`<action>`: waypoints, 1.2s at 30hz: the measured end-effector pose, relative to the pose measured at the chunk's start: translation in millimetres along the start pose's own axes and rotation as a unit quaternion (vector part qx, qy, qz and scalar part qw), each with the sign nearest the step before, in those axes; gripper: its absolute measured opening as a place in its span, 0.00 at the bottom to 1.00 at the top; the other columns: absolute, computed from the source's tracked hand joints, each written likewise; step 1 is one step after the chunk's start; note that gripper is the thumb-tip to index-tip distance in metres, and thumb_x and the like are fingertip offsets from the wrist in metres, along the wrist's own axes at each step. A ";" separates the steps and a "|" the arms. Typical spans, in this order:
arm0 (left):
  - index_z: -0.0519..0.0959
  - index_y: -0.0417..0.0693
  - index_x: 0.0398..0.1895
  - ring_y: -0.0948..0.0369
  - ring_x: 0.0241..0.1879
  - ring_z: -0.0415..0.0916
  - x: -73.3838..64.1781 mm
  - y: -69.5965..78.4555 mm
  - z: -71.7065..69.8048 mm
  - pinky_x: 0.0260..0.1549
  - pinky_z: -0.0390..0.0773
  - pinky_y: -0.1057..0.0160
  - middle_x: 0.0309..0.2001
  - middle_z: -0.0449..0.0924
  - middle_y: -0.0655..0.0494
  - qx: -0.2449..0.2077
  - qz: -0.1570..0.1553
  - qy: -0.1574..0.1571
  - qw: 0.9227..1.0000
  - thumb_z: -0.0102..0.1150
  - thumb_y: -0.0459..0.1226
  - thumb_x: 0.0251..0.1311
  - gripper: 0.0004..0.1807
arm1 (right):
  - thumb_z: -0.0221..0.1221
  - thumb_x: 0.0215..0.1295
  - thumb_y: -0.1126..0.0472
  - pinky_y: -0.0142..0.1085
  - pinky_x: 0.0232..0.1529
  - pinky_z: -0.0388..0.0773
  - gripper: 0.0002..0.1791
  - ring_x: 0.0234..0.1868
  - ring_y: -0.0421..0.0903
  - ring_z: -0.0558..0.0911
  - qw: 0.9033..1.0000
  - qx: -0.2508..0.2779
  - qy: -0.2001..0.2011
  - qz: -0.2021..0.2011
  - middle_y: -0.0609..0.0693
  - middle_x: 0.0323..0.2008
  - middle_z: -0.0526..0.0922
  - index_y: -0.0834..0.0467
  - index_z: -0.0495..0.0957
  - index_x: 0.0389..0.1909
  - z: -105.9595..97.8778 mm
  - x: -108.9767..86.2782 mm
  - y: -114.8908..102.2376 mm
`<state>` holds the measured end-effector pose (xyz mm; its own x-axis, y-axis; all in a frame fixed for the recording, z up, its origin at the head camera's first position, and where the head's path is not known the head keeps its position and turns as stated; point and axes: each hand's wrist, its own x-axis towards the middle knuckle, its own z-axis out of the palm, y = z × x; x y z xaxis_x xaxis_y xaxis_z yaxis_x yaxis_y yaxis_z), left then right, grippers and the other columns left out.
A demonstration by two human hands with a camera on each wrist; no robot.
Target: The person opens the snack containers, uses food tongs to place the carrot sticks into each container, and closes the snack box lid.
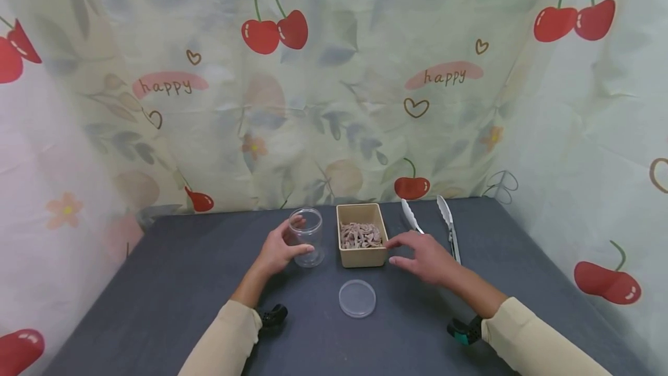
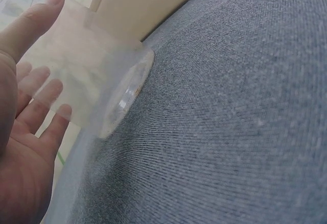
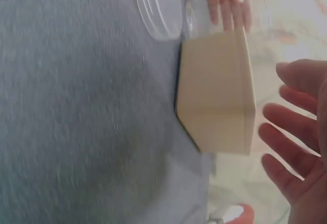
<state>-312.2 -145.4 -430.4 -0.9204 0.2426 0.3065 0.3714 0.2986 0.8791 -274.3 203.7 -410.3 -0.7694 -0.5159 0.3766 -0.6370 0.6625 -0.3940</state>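
Note:
A clear jar (image 1: 307,238) without a lid stands upright on the dark cloth. My left hand (image 1: 275,250) holds it from the left, thumb on the near side and fingers behind; in the left wrist view they show through the clear wall. Right of the jar sits a beige box (image 1: 363,257) with thin, curly grey-brown pieces (image 1: 360,235) in it. My right hand (image 1: 425,258) is at the box's right side, fingers spread and nothing held. The right wrist view shows a gap between those fingers and the box (image 3: 217,91).
A round clear lid (image 1: 357,299) lies on the cloth in front of the box. Metal tongs (image 1: 450,228) lie spread behind the right hand, partly hidden by it. A printed curtain (image 1: 334,74) hangs at the back and sides of the dark tabletop (image 1: 193,283).

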 end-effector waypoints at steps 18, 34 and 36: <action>0.65 0.27 0.65 0.42 0.63 0.67 0.1 -2.6 -1.8 0.62 0.63 0.48 0.61 0.70 0.31 -0.018 0.012 -0.002 1.000 0.73 0.27 0.48 0.40 | 0.72 0.54 0.57 0.60 0.54 0.66 0.23 0.56 0.60 0.73 0.986 -0.123 0.096 0.058 0.59 0.52 0.80 0.62 0.80 0.49 -16.9 -9.0 50.8; 0.64 0.26 0.65 0.41 0.62 0.67 1.7 -5.7 -0.5 0.61 0.65 0.47 0.61 0.70 0.29 -0.013 0.012 -0.002 1.000 0.73 0.27 0.48 0.40 | 0.66 0.56 0.40 0.71 0.54 0.59 0.50 0.65 0.72 0.58 0.973 -0.110 0.027 0.200 0.70 0.68 0.57 0.63 0.59 0.71 -13.9 -30.2 75.7; 0.65 0.27 0.65 0.42 0.63 0.67 4.5 -13.9 0.4 0.61 0.64 0.47 0.61 0.69 0.30 -0.018 0.009 0.000 1.000 0.73 0.27 0.48 0.40 | 0.66 0.55 0.37 0.71 0.54 0.58 0.53 0.65 0.72 0.57 0.971 -0.111 0.022 0.209 0.70 0.69 0.56 0.63 0.56 0.72 -12.1 -32.7 77.2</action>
<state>-321.5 -148.1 -441.4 -0.9136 0.2472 0.3228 0.3837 0.2614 0.8857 -297.8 278.4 -442.9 -0.9530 -0.1556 0.2600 -0.2394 0.9125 -0.3316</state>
